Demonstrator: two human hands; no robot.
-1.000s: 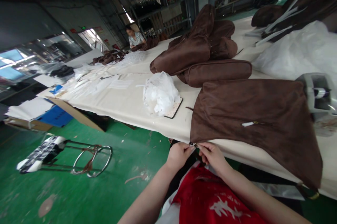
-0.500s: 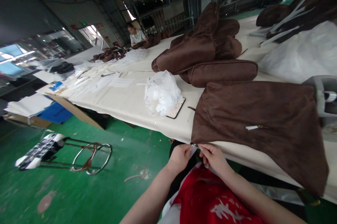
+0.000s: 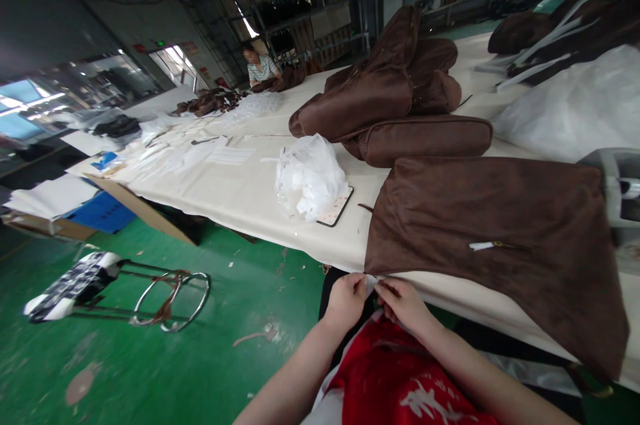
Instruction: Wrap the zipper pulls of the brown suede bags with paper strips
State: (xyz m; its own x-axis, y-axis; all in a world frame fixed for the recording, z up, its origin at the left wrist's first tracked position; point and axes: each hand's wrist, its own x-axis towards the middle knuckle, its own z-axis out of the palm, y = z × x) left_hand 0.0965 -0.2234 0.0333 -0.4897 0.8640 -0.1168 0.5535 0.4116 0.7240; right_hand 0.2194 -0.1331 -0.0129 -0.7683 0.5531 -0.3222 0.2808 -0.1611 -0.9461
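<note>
A brown leather-like bag (image 3: 490, 212) lies flat at the table's near edge, with a white tag (image 3: 481, 246) on its zipper pull. Just below its left corner, my left hand (image 3: 349, 298) pinches a small white translucent piece (image 3: 371, 284). My right hand (image 3: 401, 300) closes its fingers on the other side of that same piece, close to the left one. Beyond the hands, a crumpled bundle of white plastic (image 3: 311, 177) rests partly over a flat dark-edged object (image 3: 337, 208).
More brown bags (image 3: 380, 98) are piled behind the flat one. Clear plastic (image 3: 575, 105) lies at the right. A padded stool (image 3: 80, 285) is on its side on the green floor. Across the table, a person (image 3: 261, 68) is at the far end.
Both hands remain together at the bag's corner, with small finger movements. The view has shifted slightly; the dark bit formerly between the fingertips is no longer distinct.
</note>
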